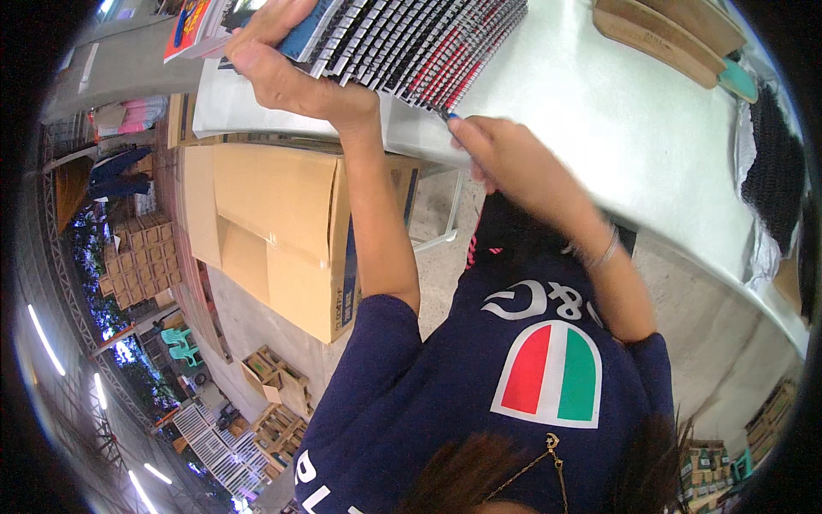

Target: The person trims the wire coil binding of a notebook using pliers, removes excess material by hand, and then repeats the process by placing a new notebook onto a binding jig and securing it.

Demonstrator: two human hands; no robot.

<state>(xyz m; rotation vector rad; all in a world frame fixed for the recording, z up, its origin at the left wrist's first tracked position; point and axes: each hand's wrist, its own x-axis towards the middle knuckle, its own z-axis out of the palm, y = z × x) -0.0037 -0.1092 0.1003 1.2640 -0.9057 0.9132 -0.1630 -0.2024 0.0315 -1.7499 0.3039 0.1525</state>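
Note:
A tight row of wire-bound notebooks (419,43) lies on the white table at the top of the head view. Their black, silver and red wire bindings face me, and the row runs past the upper edge. My left hand (300,90) is closed around the row's left end, by a blue cover. A book with a red and yellow cover (187,27) shows beyond its fingers. My right hand (518,163) is closed at the near right corner of the bindings. A small dark and blue tip (449,116) shows at its fingertips; the rest is hidden.
Brown curved boards (659,38) and a teal piece (738,81) lie at the table's far right, near black mesh material (773,171). An opened cardboard box (274,231) stands below the table's left side. Green chairs (180,347) and wooden pallets (278,428) stand farther off.

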